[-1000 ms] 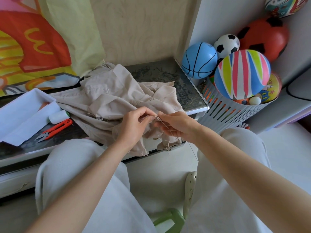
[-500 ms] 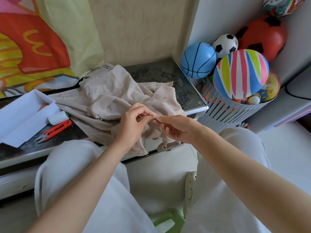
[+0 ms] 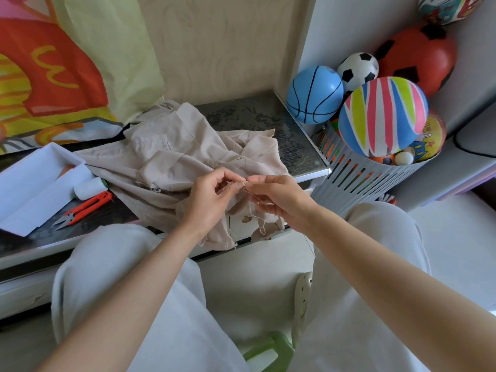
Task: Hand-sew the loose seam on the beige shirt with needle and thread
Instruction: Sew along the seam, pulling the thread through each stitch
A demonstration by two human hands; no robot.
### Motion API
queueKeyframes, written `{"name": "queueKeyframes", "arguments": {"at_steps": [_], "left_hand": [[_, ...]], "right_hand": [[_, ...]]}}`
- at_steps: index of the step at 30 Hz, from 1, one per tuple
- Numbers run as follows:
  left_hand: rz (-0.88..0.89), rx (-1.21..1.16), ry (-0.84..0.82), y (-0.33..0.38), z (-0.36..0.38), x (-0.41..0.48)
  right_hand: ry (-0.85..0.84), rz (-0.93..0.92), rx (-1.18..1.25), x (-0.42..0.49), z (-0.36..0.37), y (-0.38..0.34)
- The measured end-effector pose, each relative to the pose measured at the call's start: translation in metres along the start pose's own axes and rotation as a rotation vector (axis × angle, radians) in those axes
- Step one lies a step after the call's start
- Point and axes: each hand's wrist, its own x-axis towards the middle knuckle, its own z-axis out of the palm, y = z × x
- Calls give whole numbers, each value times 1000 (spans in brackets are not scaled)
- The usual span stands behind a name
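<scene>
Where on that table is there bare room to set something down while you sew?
Yes: the dark table top is bare at the back right corner, between the beige shirt and the wall. The left is crowded with the white tray, thread spool and orange snips; only a narrow strip is free in front of the snips.

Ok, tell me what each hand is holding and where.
Left hand pinches the beige shirt at the seam fold. Right hand pinches the thread beside it; the needle is too small to see.
</scene>
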Motion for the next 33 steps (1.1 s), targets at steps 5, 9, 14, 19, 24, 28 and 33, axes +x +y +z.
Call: {"name": "queueKeyframes", "arguments": {"at_steps": [5, 9, 14, 19, 24, 28, 33], "left_hand": [[10, 71, -10, -3, 1, 1], [8, 110, -56, -7, 1, 1], [-9, 119, -90, -12, 4, 2], [-63, 92, -73, -20, 4, 4], [-82, 46, -92, -21, 6, 5], [-67, 55, -104, -22, 6, 4], [-85, 74, -107, -20, 6, 3]], "right_hand": [[-22, 1, -6, 0, 4, 0], [-15, -40, -141, 4, -2, 1], [37, -105, -181, 5, -10, -4], [306, -171, -8, 16, -26, -7], [283, -304, 392, 14, -40, -8], [347, -265, 86, 18, -50, 6], [539, -271, -252, 23, -73, 22]]}}
